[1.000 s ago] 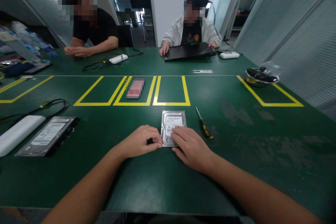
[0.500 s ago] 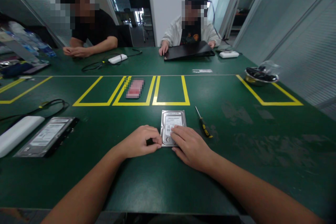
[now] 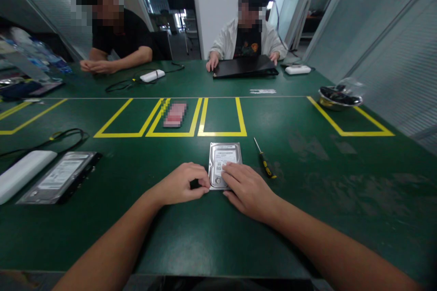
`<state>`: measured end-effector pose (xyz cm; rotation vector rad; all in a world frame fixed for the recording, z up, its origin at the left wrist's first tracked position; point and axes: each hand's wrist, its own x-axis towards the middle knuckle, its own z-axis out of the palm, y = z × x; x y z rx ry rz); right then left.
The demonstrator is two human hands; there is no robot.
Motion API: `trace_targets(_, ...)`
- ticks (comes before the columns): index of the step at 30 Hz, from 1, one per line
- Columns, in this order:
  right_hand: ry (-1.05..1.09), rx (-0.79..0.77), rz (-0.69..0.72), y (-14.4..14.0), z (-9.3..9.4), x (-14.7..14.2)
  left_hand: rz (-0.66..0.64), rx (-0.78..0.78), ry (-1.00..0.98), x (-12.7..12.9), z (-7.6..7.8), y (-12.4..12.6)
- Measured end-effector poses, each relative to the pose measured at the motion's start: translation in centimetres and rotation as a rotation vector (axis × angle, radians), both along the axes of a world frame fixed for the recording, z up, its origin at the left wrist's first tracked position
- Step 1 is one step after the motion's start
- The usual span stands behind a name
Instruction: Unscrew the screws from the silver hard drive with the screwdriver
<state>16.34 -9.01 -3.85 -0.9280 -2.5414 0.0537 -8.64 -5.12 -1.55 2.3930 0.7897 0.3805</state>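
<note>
Hard drive lying label-up on the green tabletop, on the near side of the yellow tape outlines. From where I stand, the left hand shows a narrow grip, thumb and fingertips together at the drive's near left corner; whether they pinch it, I cannot tell. The right hand rests extended fingers over the drive's right part, grip unclosed. A screwdriver lies near, to the right

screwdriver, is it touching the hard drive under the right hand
Apart: the head view shows green table between the screwdriver and that hard drive.
</note>
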Motion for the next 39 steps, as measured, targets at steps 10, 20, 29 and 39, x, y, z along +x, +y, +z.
trace_targets(10, -0.107, 0.14, -0.275, 0.4, 0.9, 0.7, 0.01, 0.01, -0.002, 0.1, -0.1, 0.1)
trace_targets(20, -0.38, 0.078, -0.723, 1.6, 1.9, 2.1, 0.015, -0.012, -0.014, 0.0, -0.3, 0.0)
trace_targets(29, -0.463, -0.049, -0.787, 2.1, 2.0, 2.8, -0.017, -0.032, -0.041, 0.2, -0.1, -0.1)
trace_targets(39, -0.51, -0.136, -0.815, 2.3, 2.3, 3.1, -0.006, -0.051, -0.027, 0.1, -0.2, -0.1)
